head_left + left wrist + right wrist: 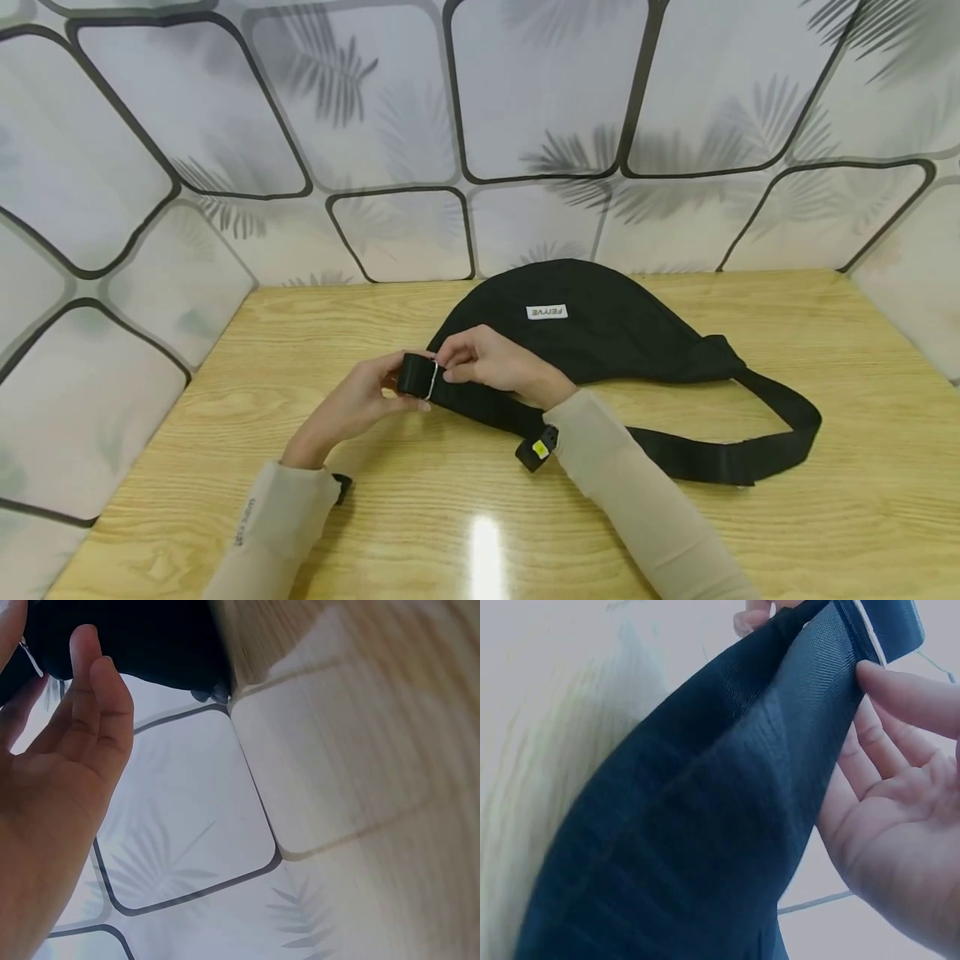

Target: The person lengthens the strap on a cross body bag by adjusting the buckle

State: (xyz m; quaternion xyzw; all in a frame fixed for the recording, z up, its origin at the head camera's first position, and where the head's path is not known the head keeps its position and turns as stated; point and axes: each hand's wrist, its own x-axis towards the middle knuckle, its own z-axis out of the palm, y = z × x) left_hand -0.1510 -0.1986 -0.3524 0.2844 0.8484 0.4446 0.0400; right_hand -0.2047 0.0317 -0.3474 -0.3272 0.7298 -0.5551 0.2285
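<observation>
A black waist bag (600, 329) with a white label lies on the table, its webbing strap (480, 404) running toward the hands. Near the strap's left end, a thin silvery slider buckle (432, 380) sits beside a folded loop of webbing (412, 375). My left hand (356, 400) grips that loop from the left, thumb below and fingers above. From the other side, my right hand (491, 358) pinches at the buckle and strap edge. In the right wrist view the strap (810, 697) spans up to the pale-edged buckle, with right-hand fingers (900, 694) against it.
More of the strap (720, 458) curves round at the right on the wooden table (405, 517). A patterned wall covering (536, 92) with leaf prints stands behind the table and along its sides. Small black devices sit at both cuffs, the right one (538, 448) with a yellow patch.
</observation>
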